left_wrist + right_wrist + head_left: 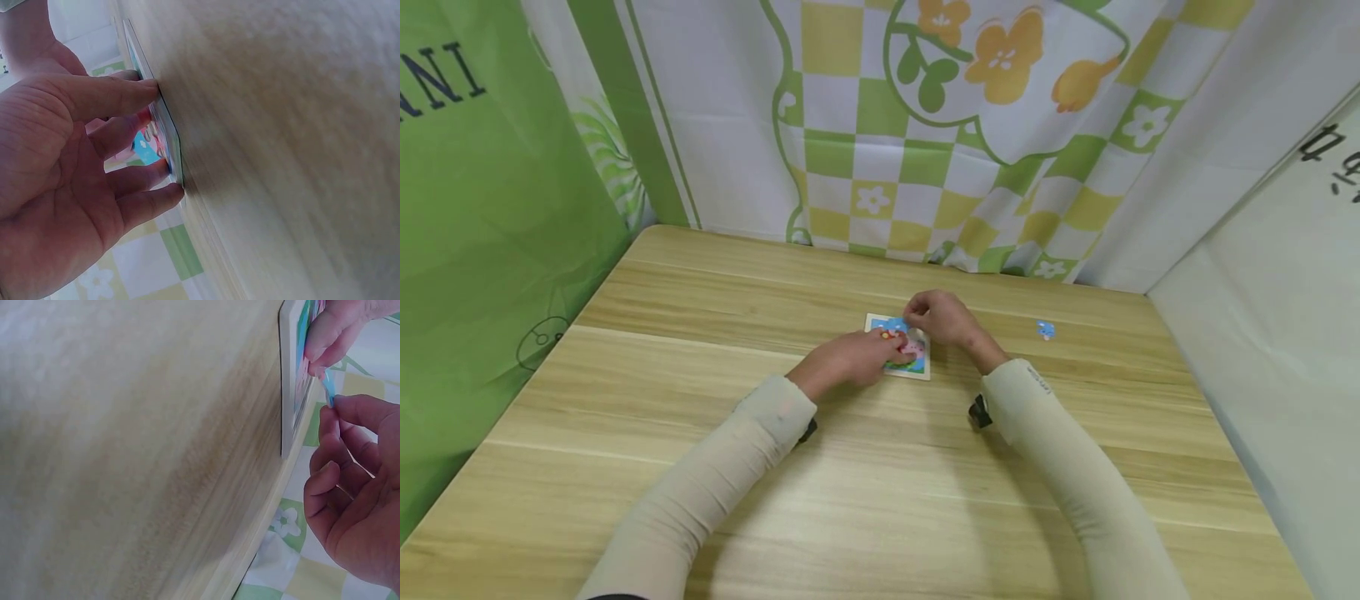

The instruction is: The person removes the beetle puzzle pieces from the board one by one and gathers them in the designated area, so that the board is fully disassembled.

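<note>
A small picture puzzle with a pale border [928, 368] lies flat on the table, showing blue, pink and red parts. My left hand [853, 357] reaches over it from the left. Its fairly straight, spread fingers press on the picture and its edge, as the left wrist view also shows. Above the puzzle's upper right corner, my right hand [946, 318] pinches a thin light-blue puzzle piece [329, 389] between thumb and index finger. In the right wrist view the piece is tilted beside the puzzle, close to the left fingertips. The left hand covers much of the picture.
Another blue puzzle piece [1045, 330] lies apart on the wooden table [880, 500], to the right. A checked, flowered curtain [917, 167] hangs behind the far edge. Green cloth [490, 208] is on the left, a white panel [1285, 275] on the right.
</note>
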Available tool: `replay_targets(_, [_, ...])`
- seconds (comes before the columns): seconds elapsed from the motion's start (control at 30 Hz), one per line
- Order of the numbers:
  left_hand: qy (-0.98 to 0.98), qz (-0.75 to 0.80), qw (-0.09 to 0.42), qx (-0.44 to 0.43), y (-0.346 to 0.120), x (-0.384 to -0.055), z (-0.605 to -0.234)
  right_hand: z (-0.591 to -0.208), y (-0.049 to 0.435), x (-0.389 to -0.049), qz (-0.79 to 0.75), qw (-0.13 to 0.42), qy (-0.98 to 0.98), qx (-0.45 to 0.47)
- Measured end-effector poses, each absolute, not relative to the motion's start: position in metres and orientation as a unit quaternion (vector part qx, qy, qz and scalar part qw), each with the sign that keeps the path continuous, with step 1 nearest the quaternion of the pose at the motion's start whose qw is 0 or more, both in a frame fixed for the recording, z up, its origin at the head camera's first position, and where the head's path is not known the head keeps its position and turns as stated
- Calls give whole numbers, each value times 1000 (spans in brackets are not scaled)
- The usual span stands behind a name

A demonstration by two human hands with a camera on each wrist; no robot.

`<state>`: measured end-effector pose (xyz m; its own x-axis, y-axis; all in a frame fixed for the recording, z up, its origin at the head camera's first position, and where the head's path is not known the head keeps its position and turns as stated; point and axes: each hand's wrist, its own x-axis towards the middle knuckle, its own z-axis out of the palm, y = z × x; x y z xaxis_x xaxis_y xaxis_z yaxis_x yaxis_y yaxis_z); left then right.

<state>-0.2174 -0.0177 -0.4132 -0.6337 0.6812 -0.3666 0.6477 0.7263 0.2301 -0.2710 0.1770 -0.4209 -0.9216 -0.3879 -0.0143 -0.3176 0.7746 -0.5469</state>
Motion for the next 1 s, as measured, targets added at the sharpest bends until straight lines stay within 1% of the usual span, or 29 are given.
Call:
replay_targets(0.2, [904, 42, 222, 363, -17, -218, -413, -416, 181, -270, -273, 65, 944, -175])
replay_targets(0.53, [905, 55, 242, 345, -18, -218, -416, -406, 197, -267, -291, 63, 943, -147])
replay_targets(0.7, [903, 77, 244, 346, -19, -218, -414, -405, 218, -269, -278, 53, 949, -140])
replay_targets(1.0, [903, 84, 231, 352, -18, -217, -414, -395, 264, -272, -245, 88, 958, -115])
